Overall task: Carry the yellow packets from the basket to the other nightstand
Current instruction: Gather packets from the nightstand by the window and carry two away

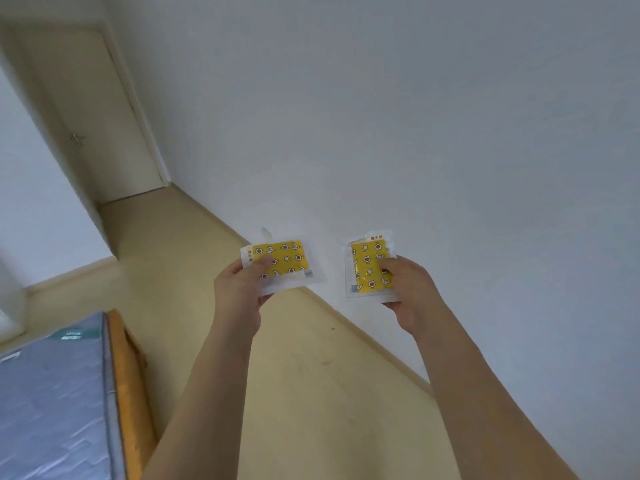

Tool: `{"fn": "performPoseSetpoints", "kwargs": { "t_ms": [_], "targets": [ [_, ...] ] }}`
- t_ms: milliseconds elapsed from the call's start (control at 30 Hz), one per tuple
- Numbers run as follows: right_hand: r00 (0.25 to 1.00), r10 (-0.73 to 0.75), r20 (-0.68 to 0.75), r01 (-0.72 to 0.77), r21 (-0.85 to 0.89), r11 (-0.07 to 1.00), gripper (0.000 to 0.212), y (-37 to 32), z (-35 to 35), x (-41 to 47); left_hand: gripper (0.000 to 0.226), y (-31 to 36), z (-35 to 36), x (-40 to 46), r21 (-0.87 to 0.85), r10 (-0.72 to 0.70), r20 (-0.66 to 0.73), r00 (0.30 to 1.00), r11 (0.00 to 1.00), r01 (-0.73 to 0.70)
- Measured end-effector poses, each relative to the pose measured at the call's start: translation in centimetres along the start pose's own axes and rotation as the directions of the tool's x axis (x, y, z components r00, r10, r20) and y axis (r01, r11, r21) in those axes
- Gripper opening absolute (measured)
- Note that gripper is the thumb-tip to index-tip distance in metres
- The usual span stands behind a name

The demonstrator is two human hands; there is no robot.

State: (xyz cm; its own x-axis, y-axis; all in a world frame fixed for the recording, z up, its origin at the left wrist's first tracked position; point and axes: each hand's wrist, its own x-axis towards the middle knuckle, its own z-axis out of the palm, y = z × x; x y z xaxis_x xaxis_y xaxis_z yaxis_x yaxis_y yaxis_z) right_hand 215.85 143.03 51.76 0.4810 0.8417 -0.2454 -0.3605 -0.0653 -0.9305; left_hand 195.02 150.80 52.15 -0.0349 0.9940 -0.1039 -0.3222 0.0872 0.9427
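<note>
While both arms reach forward, I note the left hand (pixel 239 289) pinching one yellow packet (pixel 282 259). Right hand (pixel 410 289) pinches a second yellow packet (pixel 369 268), well apart, above the floor (pixel 311 375).

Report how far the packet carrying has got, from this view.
Done: both packets are out of the basket, which is not in view. In hand: the left hand pinches one yellow packet and the right hand pinches the other yellow packet, both held up in front of the wall, with the bed at lower left. Left: reaching the other nightstand, not visible here, and setting both down.
</note>
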Motion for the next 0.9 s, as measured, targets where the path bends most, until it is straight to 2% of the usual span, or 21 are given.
{"fn": "performPoseSetpoints", "kwargs": {
  "t_ms": [300,533,700,900],
  "targets": [
    [0.984,0.032,0.173,-0.038,0.032,0.999,0.02,-1.6,8.7,19.6,0.012,0.1,4.3,18.4,0.008,0.057,-0.176,0.983,0.998,-0.057],
    [0.957,0.044,0.288,-0.047,0.003,0.999,0.021,-5.1,17.0,34.5,0.013,3.2,8.3,33.0,0.033,0.117,-0.272,0.955,0.993,-0.112],
    [0.924,0.116,0.365,-0.103,-0.055,0.993,0.021,-4.1,24.7,42.3,0.012,4.6,5.6,41.4,0.084,0.16,-0.382,0.91,0.987,-0.138],
    [0.877,0.158,0.453,-0.113,-0.125,0.986,0.019,-0.9,37.5,51.5,0.019,5.7,-1.6,52.6,0.043,0.159,-0.543,0.825,0.986,-0.162]
  ]
}}
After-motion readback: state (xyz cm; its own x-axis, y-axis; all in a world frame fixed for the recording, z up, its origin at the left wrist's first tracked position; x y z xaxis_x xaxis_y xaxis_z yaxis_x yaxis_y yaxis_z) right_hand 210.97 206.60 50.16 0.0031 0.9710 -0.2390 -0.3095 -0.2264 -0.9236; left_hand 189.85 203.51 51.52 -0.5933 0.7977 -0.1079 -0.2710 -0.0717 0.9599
